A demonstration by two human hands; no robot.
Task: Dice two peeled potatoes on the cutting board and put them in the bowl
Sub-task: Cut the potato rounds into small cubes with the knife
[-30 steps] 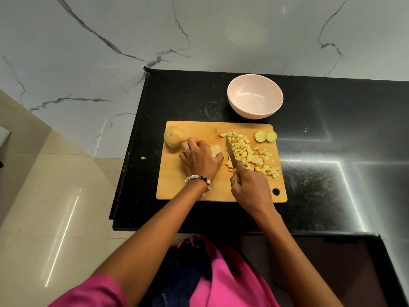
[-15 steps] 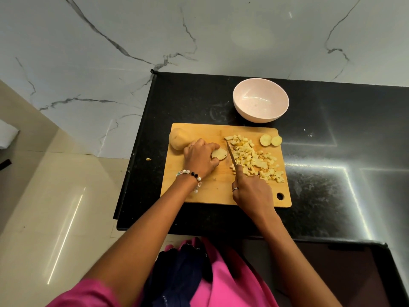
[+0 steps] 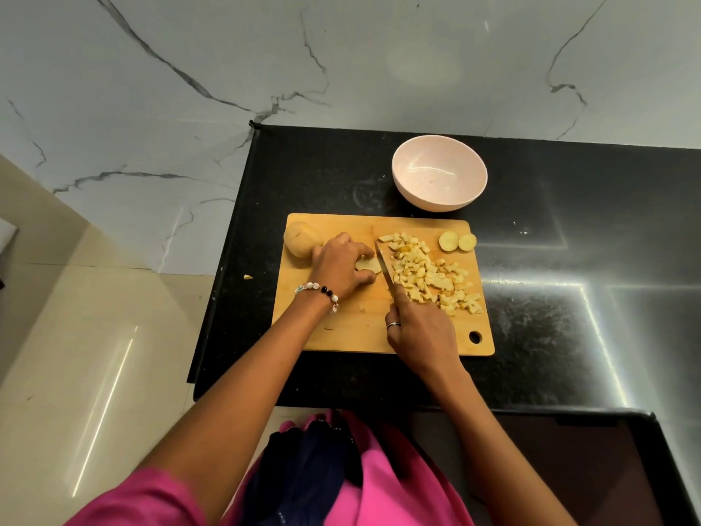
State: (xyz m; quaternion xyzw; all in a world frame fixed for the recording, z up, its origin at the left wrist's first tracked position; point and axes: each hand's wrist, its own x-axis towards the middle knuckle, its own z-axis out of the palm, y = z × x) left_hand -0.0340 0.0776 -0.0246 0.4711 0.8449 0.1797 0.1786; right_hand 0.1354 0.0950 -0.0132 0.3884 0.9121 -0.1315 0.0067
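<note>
Potato dice, pale yellow, lie heaped at the 3 o'clock side of our rectangular wooden cutting board; our left hand curls over a flat potato slice, pinning it; our right hand grips the steel-bladed knife, blade just beside that slice; a whole peeled potato sits at 9 o'clock; the round pink bowl stands at 12 o'clock, holding nothing.

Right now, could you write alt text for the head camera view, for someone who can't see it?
A person's right hand grips a knife beside a potato piece that the left hand pinches on a wooden cutting board, next to a pile of diced potato. A whole peeled potato lies at the board's far left, and a pink bowl stands empty behind.
</note>
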